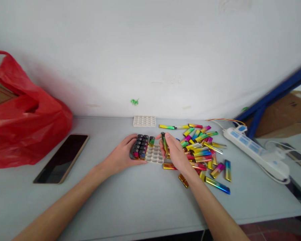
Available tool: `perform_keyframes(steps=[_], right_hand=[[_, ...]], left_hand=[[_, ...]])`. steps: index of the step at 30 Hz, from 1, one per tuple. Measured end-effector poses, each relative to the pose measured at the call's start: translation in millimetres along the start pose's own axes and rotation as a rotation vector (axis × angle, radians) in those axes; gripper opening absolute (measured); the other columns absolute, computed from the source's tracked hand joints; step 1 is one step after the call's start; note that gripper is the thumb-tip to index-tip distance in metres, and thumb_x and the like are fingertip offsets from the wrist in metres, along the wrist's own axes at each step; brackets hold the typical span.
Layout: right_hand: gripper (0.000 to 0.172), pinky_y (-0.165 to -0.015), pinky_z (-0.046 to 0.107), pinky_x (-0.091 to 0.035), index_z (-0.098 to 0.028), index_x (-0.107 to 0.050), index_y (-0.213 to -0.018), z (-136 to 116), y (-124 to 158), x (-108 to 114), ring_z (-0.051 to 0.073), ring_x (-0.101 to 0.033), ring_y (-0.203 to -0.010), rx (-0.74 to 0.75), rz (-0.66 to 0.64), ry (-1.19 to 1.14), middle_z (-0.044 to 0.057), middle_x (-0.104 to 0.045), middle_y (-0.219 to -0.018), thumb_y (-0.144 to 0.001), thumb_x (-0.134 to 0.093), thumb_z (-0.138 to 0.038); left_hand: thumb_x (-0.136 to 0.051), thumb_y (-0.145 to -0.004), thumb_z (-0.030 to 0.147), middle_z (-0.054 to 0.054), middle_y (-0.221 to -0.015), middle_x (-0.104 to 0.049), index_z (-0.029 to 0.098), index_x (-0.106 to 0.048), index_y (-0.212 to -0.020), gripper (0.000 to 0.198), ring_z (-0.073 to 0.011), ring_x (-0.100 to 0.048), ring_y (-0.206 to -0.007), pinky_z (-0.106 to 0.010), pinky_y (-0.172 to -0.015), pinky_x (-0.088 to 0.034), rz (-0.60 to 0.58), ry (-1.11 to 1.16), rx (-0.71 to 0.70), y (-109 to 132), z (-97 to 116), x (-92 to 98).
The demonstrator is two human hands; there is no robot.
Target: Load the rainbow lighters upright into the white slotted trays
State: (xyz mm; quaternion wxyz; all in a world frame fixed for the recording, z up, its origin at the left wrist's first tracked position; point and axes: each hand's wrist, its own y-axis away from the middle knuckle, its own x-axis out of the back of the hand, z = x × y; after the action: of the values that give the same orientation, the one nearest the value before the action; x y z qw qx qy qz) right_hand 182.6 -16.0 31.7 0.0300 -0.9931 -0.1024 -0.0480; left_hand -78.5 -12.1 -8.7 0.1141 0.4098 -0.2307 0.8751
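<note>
A white tray with honeycomb holes (155, 155) lies on the table in front of me. Its left columns hold several upright sticks (140, 144) with black square tops and shiny coloured sides, and one green-gold stick (152, 141) stands a column further right. My left hand (124, 152) is wrapped around the left side of the tray and its sticks. Above the tray's right edge, my right hand (174, 150) grips a shiny green-gold stick with a black end (165, 142), held nearly upright. A heap of loose metallic sticks (203, 152) spreads to the right, partly hidden by that hand.
Another white holed tray (144, 121) lies against the wall. A phone (61, 159) and a red plastic bag (32, 113) are on the left. At right are a white power strip (257, 152) with cables, a blue metal frame (278, 87) and a cardboard box (283, 113).
</note>
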Motion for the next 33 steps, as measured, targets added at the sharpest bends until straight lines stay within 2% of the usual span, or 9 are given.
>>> perform_keyframes(steps=[3,6,10,13,21,25,28,31,33], right_hand=[[0.049,-0.064,0.032,-0.057,-0.025,-0.064,-0.102,-3,1,2,0.019,-0.067,-0.069,0.045,-0.039,0.018,0.001,-0.067,-0.083,-0.108,-0.053,-0.072],[0.04,-0.081,0.035,-0.061,-0.024,-0.068,-0.096,-7,3,5,0.024,-0.073,-0.092,0.248,0.051,0.314,0.006,-0.071,-0.098,-0.107,-0.063,-0.062],[0.033,-0.085,0.036,-0.06,-0.021,-0.077,-0.099,-6,3,7,0.023,-0.073,-0.085,0.437,0.116,0.598,0.006,-0.075,-0.088,-0.109,-0.064,-0.05],[0.032,-0.086,0.035,-0.06,-0.02,-0.079,-0.107,-2,2,8,0.025,-0.077,-0.091,0.425,0.1,0.648,0.009,-0.083,-0.098,-0.112,-0.06,-0.045],[0.031,-0.093,0.038,-0.055,-0.023,-0.077,-0.125,-8,4,15,0.028,-0.077,-0.1,0.325,-0.139,0.812,0.01,-0.083,-0.11,-0.117,-0.052,-0.041],[0.033,-0.088,0.036,-0.049,-0.021,-0.079,-0.107,-9,1,8,0.025,-0.074,-0.086,0.276,-0.088,0.984,0.01,-0.082,-0.095,-0.117,-0.056,-0.043],[0.037,-0.087,0.034,-0.044,-0.02,-0.078,-0.091,-7,-1,1,0.023,-0.073,-0.084,0.279,-0.162,1.039,0.009,-0.08,-0.09,-0.117,-0.058,-0.037],[0.03,-0.088,0.034,-0.043,-0.019,-0.078,-0.094,-6,-1,0,0.021,-0.072,-0.084,0.324,-0.258,1.009,0.007,-0.081,-0.09,-0.115,-0.062,-0.033],[0.033,-0.089,0.034,-0.044,-0.019,-0.078,-0.095,-8,-2,10,0.021,-0.072,-0.084,0.343,-0.24,0.959,0.006,-0.08,-0.089,-0.116,-0.059,-0.035]], left_hand=[[-0.094,-0.073,0.075,-0.021,-0.155,-0.065,0.019,-0.07,-0.138,0.09,-0.043,-0.067,-0.142,-0.059,-0.127,-0.053,-0.005,0.013,0.012,0,0,-0.5],[-0.095,-0.072,0.074,-0.021,-0.156,-0.065,0.019,-0.07,-0.139,0.09,-0.0426,-0.066,-0.143,-0.058,-0.128,-0.052,-0.009,0.023,0.014,0,-1,-1.7],[-0.095,-0.073,0.073,-0.02,-0.155,-0.065,0.019,-0.069,-0.14,0.09,-0.042,-0.066,-0.144,-0.058,-0.128,-0.051,-0.006,0.034,0.01,0,0,-2.2],[-0.095,-0.073,0.071,-0.02,-0.156,-0.064,0.019,-0.069,-0.14,0.089,-0.0418,-0.065,-0.145,-0.058,-0.129,-0.051,-0.012,0.041,0.011,1,2,-1.6],[-0.095,-0.073,0.071,-0.02,-0.158,-0.063,0.02,-0.07,-0.139,0.087,-0.0409,-0.065,-0.146,-0.058,-0.13,-0.049,-0.027,0.036,0.041,0,4,0.1],[-0.095,-0.074,0.07,-0.02,-0.156,-0.065,0.019,-0.069,-0.139,0.086,-0.0412,-0.066,-0.144,-0.056,-0.128,-0.052,-0.025,0.011,0.03,-1,5,1.7],[-0.093,-0.076,0.068,-0.02,-0.155,-0.065,0.018,-0.069,-0.138,0.083,-0.0422,-0.067,-0.143,-0.055,-0.128,-0.053,-0.025,-0.014,0.019,-1,4,1.5],[-0.09,-0.079,0.067,-0.02,-0.156,-0.064,0.018,-0.068,-0.139,0.081,-0.0423,-0.067,-0.143,-0.054,-0.129,-0.052,-0.019,-0.026,0.02,-1,2,0.5],[-0.089,-0.081,0.068,-0.019,-0.157,-0.064,0.018,-0.068,-0.139,0.079,-0.0417,-0.067,-0.142,-0.053,-0.129,-0.051,-0.024,-0.029,0.018,0,0,0.5]])
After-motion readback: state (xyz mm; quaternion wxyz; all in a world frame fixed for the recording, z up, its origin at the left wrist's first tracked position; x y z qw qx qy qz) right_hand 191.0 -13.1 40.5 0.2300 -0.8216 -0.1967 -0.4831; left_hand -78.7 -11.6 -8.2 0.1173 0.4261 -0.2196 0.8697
